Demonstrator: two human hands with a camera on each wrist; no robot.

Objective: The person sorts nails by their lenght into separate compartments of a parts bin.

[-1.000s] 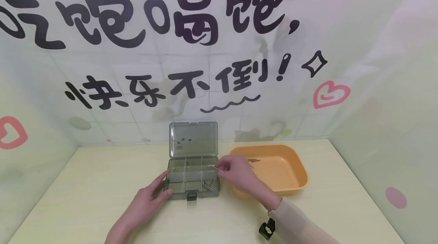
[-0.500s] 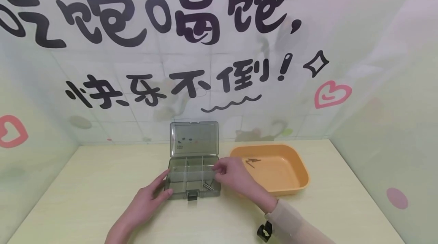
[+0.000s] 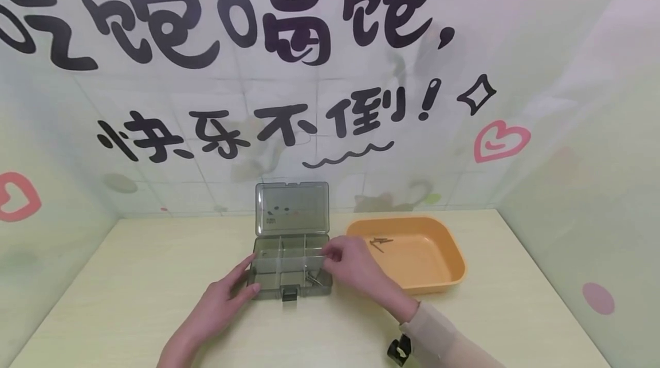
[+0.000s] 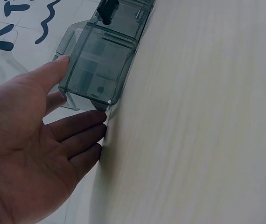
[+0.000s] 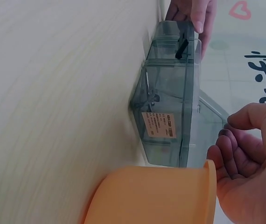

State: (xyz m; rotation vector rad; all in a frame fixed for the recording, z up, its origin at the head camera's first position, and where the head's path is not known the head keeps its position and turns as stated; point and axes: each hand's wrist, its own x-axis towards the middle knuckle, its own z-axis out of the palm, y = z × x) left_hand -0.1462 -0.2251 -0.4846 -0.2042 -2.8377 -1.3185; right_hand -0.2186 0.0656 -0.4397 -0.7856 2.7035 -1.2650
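Observation:
A grey see-through compartment box [image 3: 268, 283] stands on the table with its lid [image 3: 292, 210] raised at the back. My left hand [image 3: 219, 308] grips its left end, thumb at the front corner and index finger behind, as the left wrist view also shows. Several screws [image 3: 313, 280] lie in the front right compartment. My right hand [image 3: 356, 262] hovers at the box's right rim. Its fingers are curled, with thumb and index fingertips [image 5: 231, 125] together in the right wrist view, and no screw shows between them.
An orange tray [image 3: 455, 279] stands close to the right of the box, with several screws [image 3: 380, 241] at its back left. A black clip-like thing [image 3: 399, 349] hangs by my right sleeve [image 3: 438, 331]. The printed wall [image 3: 309, 87] rises behind the table.
My right hand has shifted slightly left over the box rim. The screw seen in its fingers a second ago no longer shows, and the screws in the front right compartment lie differently.

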